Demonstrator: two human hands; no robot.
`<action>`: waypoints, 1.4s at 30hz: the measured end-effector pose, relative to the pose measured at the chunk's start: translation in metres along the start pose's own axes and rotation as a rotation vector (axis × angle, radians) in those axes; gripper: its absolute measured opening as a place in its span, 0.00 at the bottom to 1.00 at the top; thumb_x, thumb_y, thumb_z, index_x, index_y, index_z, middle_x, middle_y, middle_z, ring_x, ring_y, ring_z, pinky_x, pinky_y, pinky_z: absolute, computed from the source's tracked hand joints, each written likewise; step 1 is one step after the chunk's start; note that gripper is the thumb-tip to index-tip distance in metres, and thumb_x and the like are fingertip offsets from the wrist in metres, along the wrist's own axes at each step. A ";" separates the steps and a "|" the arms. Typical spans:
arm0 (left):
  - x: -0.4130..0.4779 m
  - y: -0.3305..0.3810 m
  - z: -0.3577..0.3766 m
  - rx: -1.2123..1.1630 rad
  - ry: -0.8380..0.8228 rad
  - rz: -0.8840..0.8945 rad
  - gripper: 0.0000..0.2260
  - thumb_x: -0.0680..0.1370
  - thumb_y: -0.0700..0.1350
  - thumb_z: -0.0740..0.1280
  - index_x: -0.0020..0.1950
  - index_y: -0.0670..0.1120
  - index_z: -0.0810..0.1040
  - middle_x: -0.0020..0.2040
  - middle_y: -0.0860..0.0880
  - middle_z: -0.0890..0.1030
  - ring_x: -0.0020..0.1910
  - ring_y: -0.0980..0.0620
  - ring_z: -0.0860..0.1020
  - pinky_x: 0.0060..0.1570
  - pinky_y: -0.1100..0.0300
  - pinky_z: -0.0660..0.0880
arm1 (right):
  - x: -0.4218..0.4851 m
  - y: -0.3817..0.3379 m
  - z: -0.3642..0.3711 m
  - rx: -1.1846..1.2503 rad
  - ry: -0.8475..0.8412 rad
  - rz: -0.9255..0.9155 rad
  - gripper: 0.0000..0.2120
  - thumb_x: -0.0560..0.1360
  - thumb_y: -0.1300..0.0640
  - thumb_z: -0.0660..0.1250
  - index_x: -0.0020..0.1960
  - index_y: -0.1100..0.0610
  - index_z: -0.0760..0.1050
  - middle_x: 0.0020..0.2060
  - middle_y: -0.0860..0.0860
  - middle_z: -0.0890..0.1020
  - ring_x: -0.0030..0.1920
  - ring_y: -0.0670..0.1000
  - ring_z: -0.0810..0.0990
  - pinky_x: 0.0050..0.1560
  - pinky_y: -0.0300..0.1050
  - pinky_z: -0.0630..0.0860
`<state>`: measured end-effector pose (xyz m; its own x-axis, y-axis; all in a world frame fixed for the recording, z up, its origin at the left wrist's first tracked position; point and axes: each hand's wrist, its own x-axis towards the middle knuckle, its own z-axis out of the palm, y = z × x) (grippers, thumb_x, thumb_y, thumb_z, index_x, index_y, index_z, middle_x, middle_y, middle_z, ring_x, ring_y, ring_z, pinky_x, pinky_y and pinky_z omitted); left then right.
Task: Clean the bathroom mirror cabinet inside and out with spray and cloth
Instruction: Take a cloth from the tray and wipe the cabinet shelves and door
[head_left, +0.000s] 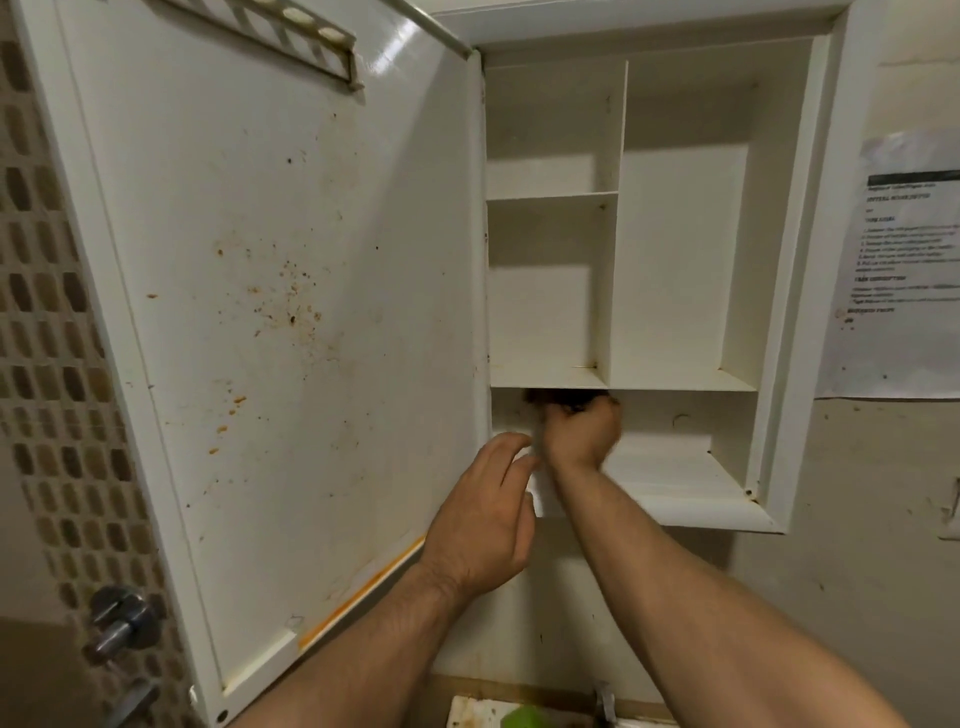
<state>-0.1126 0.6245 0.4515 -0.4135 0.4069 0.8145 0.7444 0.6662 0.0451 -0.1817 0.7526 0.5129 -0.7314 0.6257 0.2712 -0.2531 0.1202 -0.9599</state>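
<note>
Right hand (582, 431) up inside the bottom compartment of the mirror cabinet (795, 312), fingers curled tight round a dark cloth (558, 399), blurred, pressed against the underside of the shelf (675, 383) above. Left hand (483, 514) just below and to the left, at the cabinet's lower left corner, fingers loosely bent and spread, gripping nothing; touching the front lip or not, impossible to tell. Both forearms bare, rising from the lower edge of the view. Above the shelf, three white compartments: two stacked on the left, one tall on the right, with rusty marks at some corners. Door (291, 312) swung wide open to the left, inner face toward the camera, speckled with brown and orange spots, with an orange streak along its bottom edge; a slotted rail (291, 31) fixed near its top. Beyond the door, a wall of small brown tiles (47, 312) and a metal valve (122, 621) low down. To the right of the cabinet, a printed sheet (904, 260) stuck on the plain wall. At the very bottom, something bright green (524, 716) on a stained white surface, beside a metal tap (605, 699); too little visible to name.
</note>
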 end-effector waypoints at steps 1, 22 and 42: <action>0.001 0.001 0.000 -0.020 0.004 -0.025 0.19 0.78 0.37 0.65 0.69 0.37 0.75 0.71 0.39 0.73 0.72 0.42 0.71 0.75 0.51 0.68 | -0.010 -0.001 0.010 0.037 -0.170 0.012 0.03 0.75 0.63 0.71 0.42 0.59 0.81 0.38 0.50 0.85 0.40 0.48 0.84 0.40 0.37 0.78; 0.052 0.008 0.018 0.326 -0.003 -0.195 0.32 0.76 0.45 0.61 0.80 0.37 0.63 0.80 0.38 0.65 0.81 0.40 0.62 0.81 0.47 0.54 | 0.016 -0.120 -0.044 -1.423 -0.242 -1.345 0.11 0.79 0.58 0.65 0.60 0.53 0.79 0.52 0.54 0.83 0.53 0.57 0.78 0.47 0.49 0.72; 0.053 -0.003 -0.001 0.301 -0.056 -0.146 0.33 0.73 0.41 0.67 0.78 0.36 0.66 0.76 0.37 0.71 0.77 0.40 0.68 0.80 0.50 0.54 | 0.014 -0.146 0.007 -2.316 -0.574 -0.890 0.09 0.80 0.59 0.65 0.59 0.57 0.79 0.40 0.50 0.76 0.45 0.53 0.78 0.43 0.47 0.74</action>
<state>-0.1364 0.6431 0.4949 -0.5390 0.3214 0.7786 0.4902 0.8713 -0.0203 -0.1600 0.7383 0.6575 -0.9934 -0.0958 0.0632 0.0001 0.5502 0.8350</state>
